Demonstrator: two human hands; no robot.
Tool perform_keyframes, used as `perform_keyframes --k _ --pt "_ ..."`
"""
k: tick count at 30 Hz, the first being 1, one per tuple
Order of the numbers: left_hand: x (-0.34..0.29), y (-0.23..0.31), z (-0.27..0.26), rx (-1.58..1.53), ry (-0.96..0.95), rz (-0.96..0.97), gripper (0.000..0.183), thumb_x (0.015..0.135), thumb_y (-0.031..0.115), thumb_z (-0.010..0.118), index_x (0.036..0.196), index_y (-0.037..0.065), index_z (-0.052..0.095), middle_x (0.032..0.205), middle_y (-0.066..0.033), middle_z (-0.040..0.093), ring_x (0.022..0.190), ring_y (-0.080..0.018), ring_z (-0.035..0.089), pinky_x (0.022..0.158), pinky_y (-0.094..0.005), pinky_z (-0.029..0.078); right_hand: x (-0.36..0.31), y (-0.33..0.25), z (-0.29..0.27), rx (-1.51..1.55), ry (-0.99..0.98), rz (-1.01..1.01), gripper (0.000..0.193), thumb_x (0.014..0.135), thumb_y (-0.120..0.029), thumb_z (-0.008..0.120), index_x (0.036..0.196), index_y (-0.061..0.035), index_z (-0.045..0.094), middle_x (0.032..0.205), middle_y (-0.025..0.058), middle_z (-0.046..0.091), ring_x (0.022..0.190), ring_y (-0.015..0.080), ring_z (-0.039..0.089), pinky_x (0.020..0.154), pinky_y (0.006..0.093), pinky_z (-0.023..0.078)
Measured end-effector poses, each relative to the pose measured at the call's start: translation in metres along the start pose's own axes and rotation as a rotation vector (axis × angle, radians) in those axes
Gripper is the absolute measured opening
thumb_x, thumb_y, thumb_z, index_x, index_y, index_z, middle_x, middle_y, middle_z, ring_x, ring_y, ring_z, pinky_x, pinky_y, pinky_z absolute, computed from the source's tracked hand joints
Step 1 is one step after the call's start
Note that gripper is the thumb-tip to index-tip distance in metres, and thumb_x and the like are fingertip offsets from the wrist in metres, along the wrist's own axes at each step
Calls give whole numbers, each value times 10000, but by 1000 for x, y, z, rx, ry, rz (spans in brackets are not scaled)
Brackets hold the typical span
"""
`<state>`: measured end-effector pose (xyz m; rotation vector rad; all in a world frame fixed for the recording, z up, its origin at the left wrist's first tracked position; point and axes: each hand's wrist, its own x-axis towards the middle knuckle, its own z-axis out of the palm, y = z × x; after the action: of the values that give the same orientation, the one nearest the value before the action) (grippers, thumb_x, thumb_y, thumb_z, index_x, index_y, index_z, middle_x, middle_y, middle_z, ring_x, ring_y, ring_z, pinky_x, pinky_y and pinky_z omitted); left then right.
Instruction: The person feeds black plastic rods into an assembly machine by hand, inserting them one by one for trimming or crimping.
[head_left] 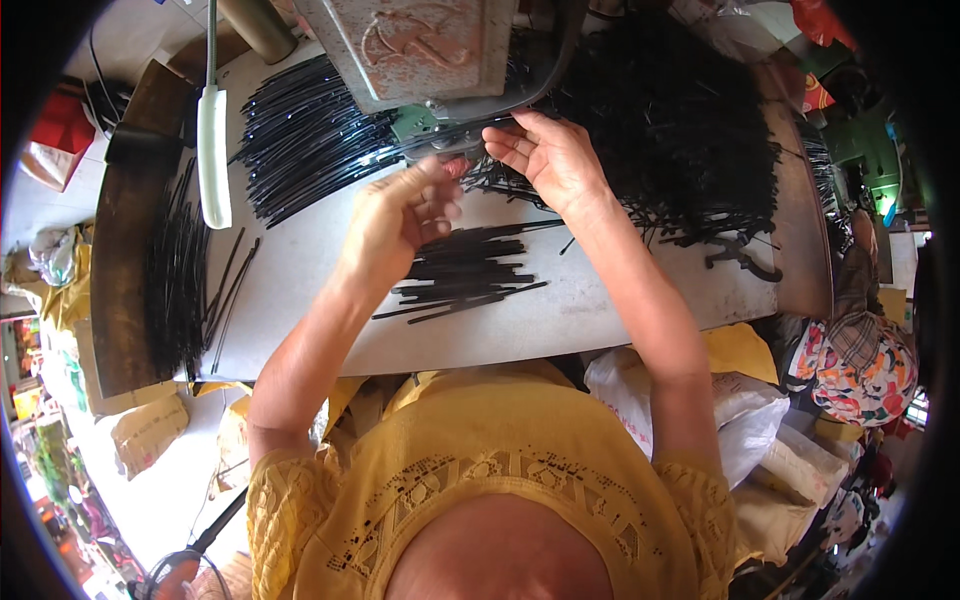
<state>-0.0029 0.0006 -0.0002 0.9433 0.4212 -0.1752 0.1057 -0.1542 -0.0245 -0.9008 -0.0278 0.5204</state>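
My right hand [560, 170] is up at the sewing-head-like grey machine [425, 50]. Its thumb and forefinger close on the end of a thin black rod [480, 126], while the other fingers are loosely bent. Just left of it, my left hand [405, 210] is curled, with its fingertips pressed together below the machine's green work spot [412, 122]. Motion blurs those fingers, and what they hold cannot be made out. Under my wrists a small loose pile of black rods [465, 268] lies on the pale tabletop [300, 325].
A neat bundle of black rods [305, 140] lies at the back left, and a large tangled black heap [680, 120] fills the right. More rods [175, 280] rest along the brown left edge. A white-sleeved rod [214, 160] hangs at left. Another person's patterned clothing [865, 370] shows at right.
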Motion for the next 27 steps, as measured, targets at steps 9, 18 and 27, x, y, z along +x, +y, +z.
perform_keyframes --k 9,18,27 --pt "36 10 -16 -150 108 115 162 808 187 555 792 26 536 661 -78 585 567 -151 532 539 -242 406 -6 3 16 -7 46 26 150 841 -85 490 874 54 532 834 165 565 824 276 592 738 373 517" --pt "36 10 -19 -128 128 171 142 816 157 545 841 17 544 661 -78 587 544 -133 526 532 -238 406 -5 10 25 57 68 -20 145 846 -67 489 893 66 519 878 180 569 854 293 591 765 383 516" --pt "35 3 -15 -140 159 168 179 806 150 559 827 -27 539 665 -102 588 546 -157 540 497 -250 399 -6 13 23 98 110 -12 160 852 -59 470 909 87 502 899 195 556 863 316 585 772 399 514"
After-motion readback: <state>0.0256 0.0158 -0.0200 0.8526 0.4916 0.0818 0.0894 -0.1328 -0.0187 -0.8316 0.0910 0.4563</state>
